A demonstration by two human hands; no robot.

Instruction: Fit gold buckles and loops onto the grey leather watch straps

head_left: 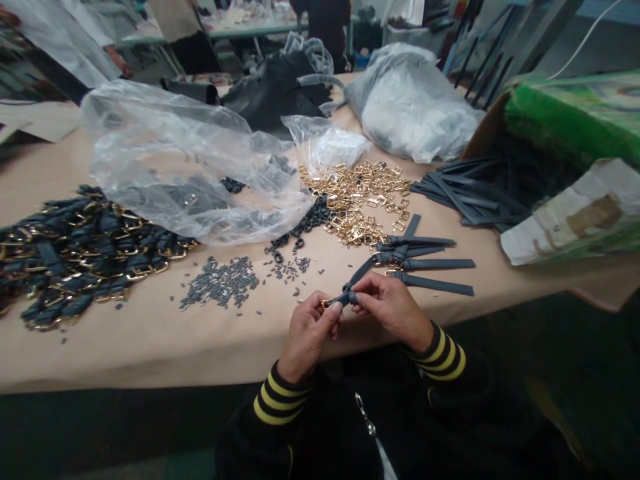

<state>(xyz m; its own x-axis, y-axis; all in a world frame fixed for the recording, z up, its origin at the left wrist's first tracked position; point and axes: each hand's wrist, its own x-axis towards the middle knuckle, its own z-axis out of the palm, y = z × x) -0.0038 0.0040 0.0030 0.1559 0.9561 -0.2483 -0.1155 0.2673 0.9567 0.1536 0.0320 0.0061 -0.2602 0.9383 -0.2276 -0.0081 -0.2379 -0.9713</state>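
Strap (359, 275) spans both hands (307, 333) (397, 307), dark strips (463, 193) jutting from green box (570, 110).

Site: workshop or small factory floor, leather-goods or accessory type. Evidence: long counter (150, 350) covered in brown paper, loaded with parts sorted by kind in bulk. Noted: heap of gold-coloured buckles (355, 223); scatter of small dark pieces (220, 281); large pile of buckled straps (85, 253) at left; loose flat dark strips (465, 190) by an open green carton (565, 110). Clear plastic bag (165, 153) and bulging plastic sack (415, 110) among the stock. Handwork at near edge: one strap (362, 272) between left hand (307, 331) and right hand (395, 307). Background: rear counter (230, 32) with piled material, blurred; several people standing about, including one in a pale top (175, 19).
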